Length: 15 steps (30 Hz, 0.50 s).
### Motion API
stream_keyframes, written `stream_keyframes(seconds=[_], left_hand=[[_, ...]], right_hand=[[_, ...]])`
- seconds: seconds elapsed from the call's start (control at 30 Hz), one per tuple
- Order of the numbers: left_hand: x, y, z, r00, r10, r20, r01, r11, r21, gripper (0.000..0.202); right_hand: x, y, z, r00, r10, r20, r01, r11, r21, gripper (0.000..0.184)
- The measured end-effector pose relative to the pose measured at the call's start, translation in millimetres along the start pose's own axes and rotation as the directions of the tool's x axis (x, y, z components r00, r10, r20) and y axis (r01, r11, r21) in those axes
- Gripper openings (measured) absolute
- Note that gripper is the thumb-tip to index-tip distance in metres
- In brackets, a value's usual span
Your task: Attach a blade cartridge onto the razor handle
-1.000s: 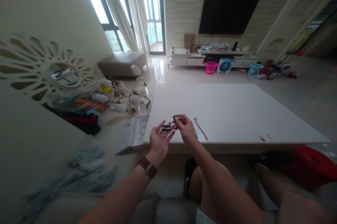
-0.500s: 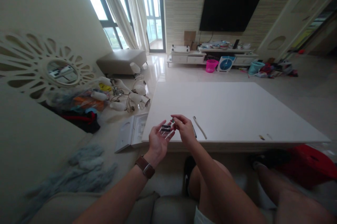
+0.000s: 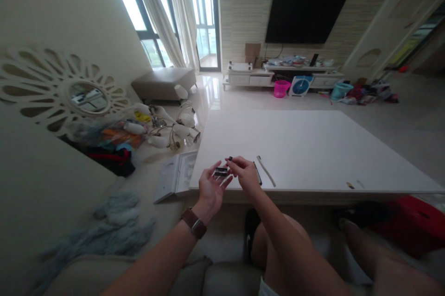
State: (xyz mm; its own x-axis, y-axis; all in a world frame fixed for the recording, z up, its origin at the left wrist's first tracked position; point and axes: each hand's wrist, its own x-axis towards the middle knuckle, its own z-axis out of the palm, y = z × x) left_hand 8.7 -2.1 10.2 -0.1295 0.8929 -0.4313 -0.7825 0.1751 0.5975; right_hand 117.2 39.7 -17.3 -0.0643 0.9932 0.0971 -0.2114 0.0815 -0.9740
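Observation:
My left hand [image 3: 209, 189] is palm up at the near edge of the white table [image 3: 306, 148], with a small black clip-like piece [image 3: 220, 171] resting on its fingers. My right hand [image 3: 245, 173] is pinched on a tiny dark piece [image 3: 230, 159] just above and right of that clip. A brown-strapped watch [image 3: 193, 223] is on my left wrist. A thin pale stick [image 3: 266, 171] lies on the table right of my right hand, and a small dark flat thing [image 3: 258, 174] lies beside it.
A white open case [image 3: 174, 176] lies on the floor left of the table, by a chandelier [image 3: 166, 125] and a heap of bags. A grey-blue cloth [image 3: 111, 222] lies near left. A red bin [image 3: 413, 222] stands right of my knees. Two small bits [image 3: 353, 185] lie near the table's front edge.
My hands have stayed together at the table's near edge; the right hand's pinch has dropped slightly closer to the clip in the left palm. The view has shifted a little.

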Motion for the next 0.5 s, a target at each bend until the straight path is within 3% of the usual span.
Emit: stream_keyframes(seconds=[0.13,0.27,0.4,0.5], left_hand=[[1.3,-1.4,-1.1,1.000,0.009,-0.011,-0.009,1.000,-0.010,0.029],[2.4,-2.5,-1.3,1.000,0.022,-0.016,-0.022,1.000,-0.013,0.029],[2.4,-2.4,-1.2,1.000,0.021,-0.016,-0.021,1.000,-0.011,0.030],[2.9,-2.5,-1.4,1.000,0.017,-0.021,-0.018,1.000,-0.014,0.030]], right_hand=[[-1.4,-3.9,0.9,0.996,-0.089,0.007,0.089,0.989,-0.116,0.018],[-5.9,-7.3,3.3,0.996,-0.084,0.028,0.086,0.991,-0.101,0.018],[-9.1,-6.7,2.9,0.991,-0.131,0.009,0.130,0.974,-0.186,0.026],[-9.3,-5.8,1.7,0.980,-0.200,0.024,0.198,0.936,-0.292,0.014]])
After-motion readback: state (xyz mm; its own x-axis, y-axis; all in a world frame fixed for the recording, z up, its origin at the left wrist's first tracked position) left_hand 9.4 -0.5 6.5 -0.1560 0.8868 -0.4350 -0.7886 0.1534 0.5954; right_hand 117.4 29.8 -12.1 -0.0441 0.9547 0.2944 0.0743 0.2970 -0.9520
